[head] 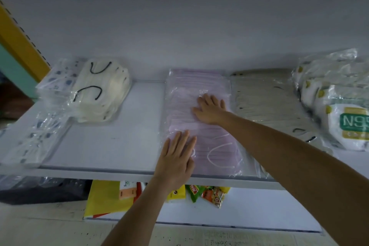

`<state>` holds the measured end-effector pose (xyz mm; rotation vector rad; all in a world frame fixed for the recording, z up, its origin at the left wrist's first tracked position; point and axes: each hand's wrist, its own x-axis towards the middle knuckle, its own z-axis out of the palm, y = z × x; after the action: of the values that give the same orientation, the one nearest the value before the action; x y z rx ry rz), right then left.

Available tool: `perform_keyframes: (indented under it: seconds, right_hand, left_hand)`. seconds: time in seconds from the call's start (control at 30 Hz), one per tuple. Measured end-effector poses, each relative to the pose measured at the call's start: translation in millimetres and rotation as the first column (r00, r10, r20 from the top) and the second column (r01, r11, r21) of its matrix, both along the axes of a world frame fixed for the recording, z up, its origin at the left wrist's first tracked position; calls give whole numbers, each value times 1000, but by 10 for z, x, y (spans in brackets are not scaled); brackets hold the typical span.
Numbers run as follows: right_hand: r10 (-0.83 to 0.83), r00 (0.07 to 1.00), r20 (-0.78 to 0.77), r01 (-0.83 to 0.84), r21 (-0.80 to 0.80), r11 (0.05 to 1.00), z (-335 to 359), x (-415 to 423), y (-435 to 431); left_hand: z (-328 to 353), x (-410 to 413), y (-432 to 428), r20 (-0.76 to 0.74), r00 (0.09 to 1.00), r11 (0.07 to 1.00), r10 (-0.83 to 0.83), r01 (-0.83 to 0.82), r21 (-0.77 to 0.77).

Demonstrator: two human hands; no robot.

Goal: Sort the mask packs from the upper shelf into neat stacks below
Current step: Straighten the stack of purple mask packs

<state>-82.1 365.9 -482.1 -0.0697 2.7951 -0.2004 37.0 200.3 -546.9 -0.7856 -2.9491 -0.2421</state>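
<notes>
A pink mask pack (217,140) in clear plastic lies in the middle of the white shelf (111,138). My left hand (177,158) rests flat on its near left part with straight fingers. Farther back, my right hand (209,109) presses flat on the same pack. To the right lies a beige mask pack (265,100). N95 mask packs (347,122) are heaped at the far right. A cream pack with black ear loops (101,90) sits at the back left. Patterned white packs (34,136) lie along the left edge.
A lower shelf (259,207) holds a yellow bag (105,197), snack packets (211,194) and a dark plastic-wrapped bundle (40,189). A yellow upright (18,40) stands at the far left. The white back wall (179,26) closes the shelf behind.
</notes>
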Motion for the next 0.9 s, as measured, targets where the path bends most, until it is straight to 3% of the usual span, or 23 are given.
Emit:
perform_keyframes:
  seconds: [0.13, 0.27, 0.5, 0.63, 0.67, 0.8, 0.9]
  right_hand:
    - [-4, 998, -69, 3, -4, 1000, 67, -122, 27]
    - [4, 1000, 16, -4, -7, 1000, 40, -222, -30]
    - [2, 1000, -17, -2, 1, 1000, 71, -301, 17]
    - [15, 980, -197, -20, -22, 1000, 130, 4, -68]
    - [40, 973, -229, -47, -25, 999, 130, 151, -81]
    - [132, 965, -225, -131, 17, 991, 41, 706, -86]
    - [38, 968, -246, -46, -30, 998, 27, 1054, -70]
  left_hand:
    - [-25, 18, 6, 6, 1000, 1000, -5, 5, -10]
    - [17, 3, 8, 18, 1000, 1000, 23, -23, 1]
    - [44, -13, -2, 104, 995, 1000, 9, -11, 22]
    - [97, -69, 10, 144, 989, 1000, -10, 11, -12]
    - [123, -81, -7, 180, 983, 999, -22, 16, 38]
    - [187, -117, -64, 36, 997, 951, -64, 50, 305]
    - [223, -67, -70, 22, 997, 945, -78, 67, 320]
